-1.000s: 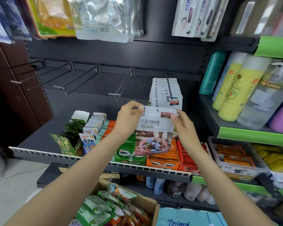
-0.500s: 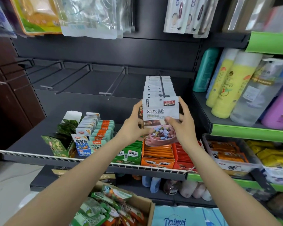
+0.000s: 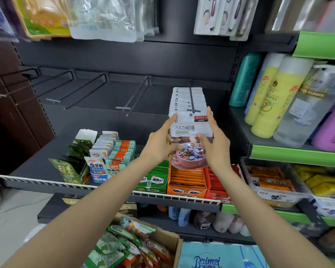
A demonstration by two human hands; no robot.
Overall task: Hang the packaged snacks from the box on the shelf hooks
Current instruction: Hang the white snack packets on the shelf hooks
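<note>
Both hands, left (image 3: 160,146) and right (image 3: 214,147), fingers spread flat, press the sides of the front snack pack (image 3: 190,132) hanging on the far hook (image 3: 191,101); the box (image 3: 170,246) sits near, below.

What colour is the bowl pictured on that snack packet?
Pink, on the snack packet, seen in the head view.

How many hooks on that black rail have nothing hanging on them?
4 empty hooks: far left, next, third, fourth beside the loaded hook. More may be hidden off-frame.
</note>
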